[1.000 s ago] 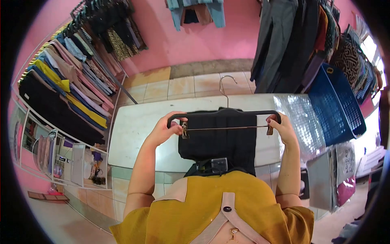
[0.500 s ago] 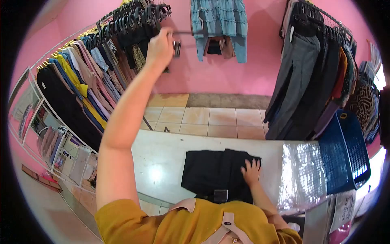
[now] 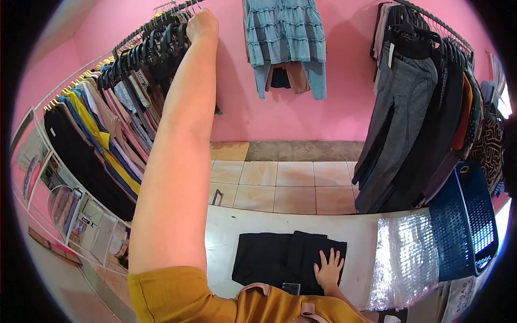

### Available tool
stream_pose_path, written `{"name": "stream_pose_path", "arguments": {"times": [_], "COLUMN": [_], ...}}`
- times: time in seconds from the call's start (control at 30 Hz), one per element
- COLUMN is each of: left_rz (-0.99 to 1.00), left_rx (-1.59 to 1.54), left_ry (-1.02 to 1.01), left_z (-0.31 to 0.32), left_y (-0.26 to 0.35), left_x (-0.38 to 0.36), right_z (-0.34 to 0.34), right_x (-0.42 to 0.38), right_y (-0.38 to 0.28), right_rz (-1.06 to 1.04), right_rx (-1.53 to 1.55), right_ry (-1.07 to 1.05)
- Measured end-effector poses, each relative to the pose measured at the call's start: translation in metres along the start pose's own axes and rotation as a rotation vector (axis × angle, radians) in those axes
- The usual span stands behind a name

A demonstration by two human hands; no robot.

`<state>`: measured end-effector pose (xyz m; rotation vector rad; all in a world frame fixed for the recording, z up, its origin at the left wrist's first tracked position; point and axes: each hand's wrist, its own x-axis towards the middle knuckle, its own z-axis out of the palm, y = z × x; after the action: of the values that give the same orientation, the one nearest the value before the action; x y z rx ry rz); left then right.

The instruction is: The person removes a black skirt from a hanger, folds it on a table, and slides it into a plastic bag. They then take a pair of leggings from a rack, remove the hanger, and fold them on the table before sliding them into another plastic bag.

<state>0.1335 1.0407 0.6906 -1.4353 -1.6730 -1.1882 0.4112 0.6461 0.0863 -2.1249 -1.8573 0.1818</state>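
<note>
My left hand [image 3: 203,26] reaches up to the end of the left clothes rail, fingers closed around a hanger. The hanger's hook shows beside the rail, while its body is hidden by my hand and arm. On the table, my right hand [image 3: 328,269] lies flat with fingers spread, touching the right side of a folded black garment [image 3: 261,255]. A small dark rectangular object [image 3: 291,288] rests at the garment's near edge, partly covered by my shirt.
The left rail [image 3: 142,33] carries many clothes on black and yellow hangers. Denim clothing [image 3: 285,37] hangs on the pink wall. To the right are hanging grey trousers [image 3: 401,91], a clear plastic sheet [image 3: 401,264] on the white table [image 3: 221,237], and a blue basket [image 3: 458,226].
My left hand has risen and moved slightly left with the hanger, up to the rail. My right hand stays on the black garment. The camera view has tilted upward.
</note>
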Motion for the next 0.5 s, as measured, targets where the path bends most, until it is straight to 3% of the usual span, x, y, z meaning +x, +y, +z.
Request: {"name": "stream_pose_path", "arguments": {"times": [0.1,0.17,0.27,0.3,0.33,0.4,0.47,0.5], "left_rz": [0.086,0.096,0.236,0.295,0.345,0.476,0.912,0.669], "left_rx": [0.086,0.15,0.349,0.439,0.386,0.312,-0.067,-0.003], "left_ry": [-0.006,-0.179,-0.102,-0.135,-0.005,-0.051,0.029,-0.479], "left_z": [0.015,0.011,0.038,0.017,-0.005,-0.039,-0.035,-0.043], "left_y": [-0.007,-0.005,-0.022,-0.011,-0.005,-0.005,-0.033,-0.036], "left_x": [-0.005,-0.012,-0.011,-0.032,-0.064,-0.12,-0.181,-0.233], "right_z": [0.001,-0.001,-0.004,-0.004,-0.006,-0.002,0.0,0.002], "right_x": [-0.001,0.0,0.002,0.002,0.003,0.002,0.002,0.002], "right_y": [-0.001,-0.002,-0.004,-0.004,-0.005,-0.002,-0.002,-0.001], "right_rz": [0.008,0.003,-0.03,-0.027,-0.029,-0.041,-0.027,-0.028], "right_rx": [0.011,0.013,-0.012,-0.025,-0.035,-0.039,-0.08,-0.091], "right_ry": [-0.009,0.017,0.077,0.069,0.067,0.082,0.042,0.029]}}
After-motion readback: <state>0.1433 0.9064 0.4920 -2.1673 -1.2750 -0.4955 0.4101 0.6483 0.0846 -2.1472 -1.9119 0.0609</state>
